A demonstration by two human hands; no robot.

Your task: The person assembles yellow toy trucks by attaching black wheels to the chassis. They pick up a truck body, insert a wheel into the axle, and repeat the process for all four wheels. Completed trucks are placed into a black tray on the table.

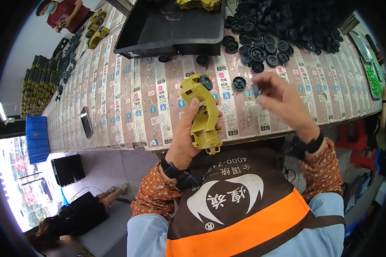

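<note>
My left hand (184,137) is wrapped round a yellow plastic toy car body (211,112), held tilted above the near edge of the table. One black wheel (206,82) sits at its upper end. To the right, my right hand (287,103) pinches a small dark wheel (256,90) between thumb and fingers, apart from the car body; it is seen nearly edge-on and a little blurred. Just left of those fingertips a loose black wheel (239,83) lies flat on the table.
A black tray (171,46) holding yellow parts stands at the back, beside a big heap of black wheels (283,25). A phone (86,122) lies at left near stacked yellow-and-black parts (38,85). A blue bin (37,139) stands at far left. Another person (68,15) is at the far left corner.
</note>
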